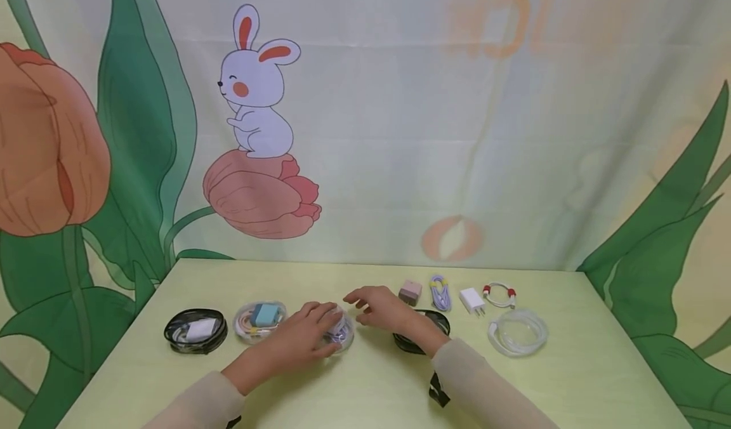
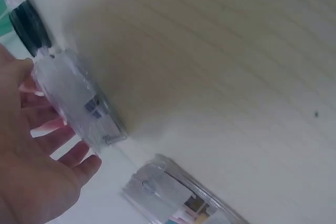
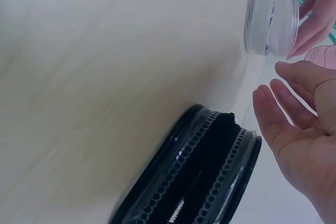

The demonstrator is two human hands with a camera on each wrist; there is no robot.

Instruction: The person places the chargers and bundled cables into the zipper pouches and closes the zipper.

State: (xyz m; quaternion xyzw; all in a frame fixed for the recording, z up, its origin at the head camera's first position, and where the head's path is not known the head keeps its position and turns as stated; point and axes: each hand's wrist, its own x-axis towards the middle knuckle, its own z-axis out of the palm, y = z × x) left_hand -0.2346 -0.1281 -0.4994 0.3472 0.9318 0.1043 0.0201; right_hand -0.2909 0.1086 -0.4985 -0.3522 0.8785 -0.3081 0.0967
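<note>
In the head view my left hand (image 1: 297, 339) lies over a clear round pouch (image 1: 342, 335) with a pale purple cable inside. Its fingers are spread across the top of that pouch (image 2: 79, 100) in the left wrist view. My right hand (image 1: 379, 308) hovers just to the right of the pouch, holding nothing, with its fingers loosely bent. Below the right wrist is a black-edged zip pouch (image 3: 205, 171), partly hidden by the forearm in the head view. Left of my left hand lies another clear pouch (image 1: 242, 330) with a blue charger (image 1: 265, 315) and pink cable.
At far left sits a black-edged pouch (image 1: 178, 327) holding a white charger. Toward the back right lie a pink-and-brown charger (image 1: 410, 292), a purple cable (image 1: 440, 293), a white charger (image 1: 472, 301) and a white cable (image 1: 499, 287). A clear pouch (image 1: 518, 332) lies nearer the front.
</note>
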